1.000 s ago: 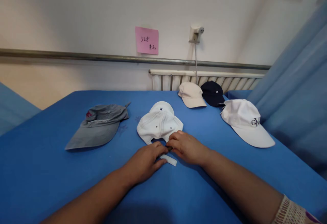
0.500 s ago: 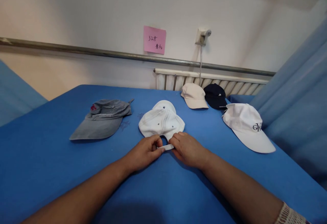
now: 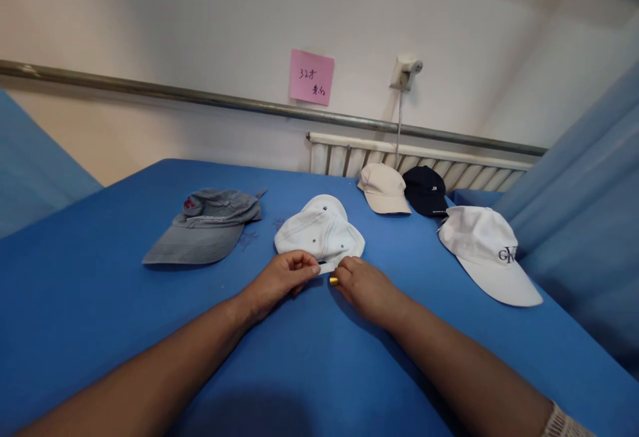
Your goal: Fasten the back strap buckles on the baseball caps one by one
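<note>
A pale, near-white baseball cap (image 3: pixel 319 227) lies in front of me, its back strap toward me and its brim pointing away. My left hand (image 3: pixel 279 279) pinches the strap (image 3: pixel 326 268) from the left between thumb and fingers. On the other side, my right hand (image 3: pixel 363 287) is closed on the strap's right end, close to the cap's edge. A small gold ring (image 3: pixel 334 281) shows at its fingers. The fingertips of my right hand are partly hidden.
A grey cap (image 3: pixel 207 227) lies to the left on the blue table cover (image 3: pixel 279 370). At the back right sit a beige cap (image 3: pixel 384 189) and a black cap (image 3: pixel 425 191). Nearer on the right is a white cap (image 3: pixel 486 254). A radiator (image 3: pixel 339 157) stands behind.
My left hand has shifted slightly up and regripped along the strap. The gold ring on my right hand now shows. The whole view has shifted slightly.
</note>
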Available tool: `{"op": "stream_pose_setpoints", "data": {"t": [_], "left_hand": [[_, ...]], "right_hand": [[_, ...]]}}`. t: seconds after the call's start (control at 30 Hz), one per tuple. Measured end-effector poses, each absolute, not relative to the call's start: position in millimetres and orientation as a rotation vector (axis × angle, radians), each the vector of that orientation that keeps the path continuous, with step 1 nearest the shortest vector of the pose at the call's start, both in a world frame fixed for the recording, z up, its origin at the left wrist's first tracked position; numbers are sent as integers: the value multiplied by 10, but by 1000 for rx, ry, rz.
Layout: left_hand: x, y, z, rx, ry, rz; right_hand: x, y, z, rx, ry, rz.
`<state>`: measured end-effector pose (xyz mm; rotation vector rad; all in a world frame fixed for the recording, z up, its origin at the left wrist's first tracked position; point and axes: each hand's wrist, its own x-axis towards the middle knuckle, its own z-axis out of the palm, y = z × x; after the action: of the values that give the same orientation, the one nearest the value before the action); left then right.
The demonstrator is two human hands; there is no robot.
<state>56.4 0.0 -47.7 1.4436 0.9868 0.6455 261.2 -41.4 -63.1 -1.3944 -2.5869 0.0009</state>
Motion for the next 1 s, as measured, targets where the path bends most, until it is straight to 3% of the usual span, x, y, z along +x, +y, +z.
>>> {"op": "stream_pose_setpoints", "data": {"t": [0.4, 1.0], "left_hand": [[559, 18, -553, 1444, 1009, 656], [586, -22, -511, 1437, 974, 628]], "right_hand": [[2843, -328, -751, -1112, -2082, 356], [2806, -374, -764, -966, -2079, 389]]}}
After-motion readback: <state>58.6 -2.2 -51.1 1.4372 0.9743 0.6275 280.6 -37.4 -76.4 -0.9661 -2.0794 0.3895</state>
